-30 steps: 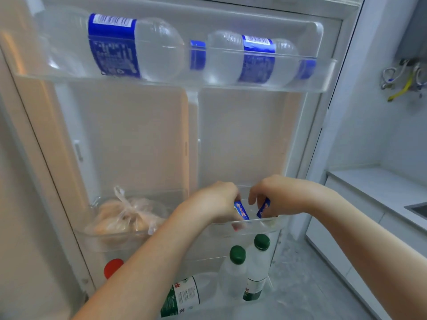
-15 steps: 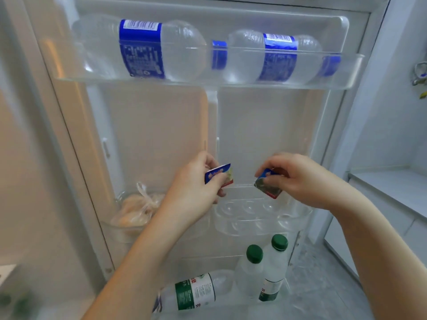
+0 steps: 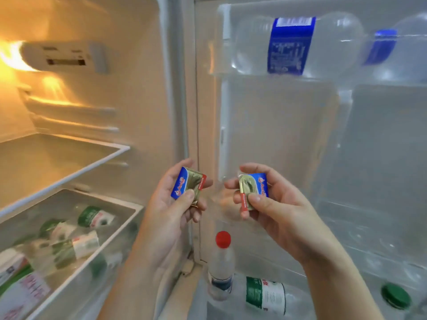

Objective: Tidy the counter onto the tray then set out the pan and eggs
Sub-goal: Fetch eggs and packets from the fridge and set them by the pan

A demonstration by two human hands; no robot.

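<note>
Two foil packets were held up between the fridge cavity and its open door, one in each hand. The left hand pinched the left packet with the thumb on its face and the fingers behind. The right hand pinched the right packet in the same way. Both faces were tilted up toward the camera, probably so that the print could be read or the two compared. The packets sat near each other without touching.

Each packet was a small flat square wrapped in creased gold-green foil, with a glossy blue panel and a red strip along one edge. They looked like single portions of butter, light and slightly soft, so a gentle pinch would do.

None of the eggs, pan or tray was in view, and I judged the setting-out not yet done.

Around the hands, most things were clear plastic. A water bottle with a blue label lay on its side in the upper door shelf, whose transparent wall kept it from rolling out. Below, a red-capped bottle stood upright in the door. Beside it a green-labelled bottle lay flat. Inside the cavity, a white-rimmed glass shelf sat above a drawer of blurred bottles and cartons. A lamp cast warm yellow light on the smooth walls.
</note>
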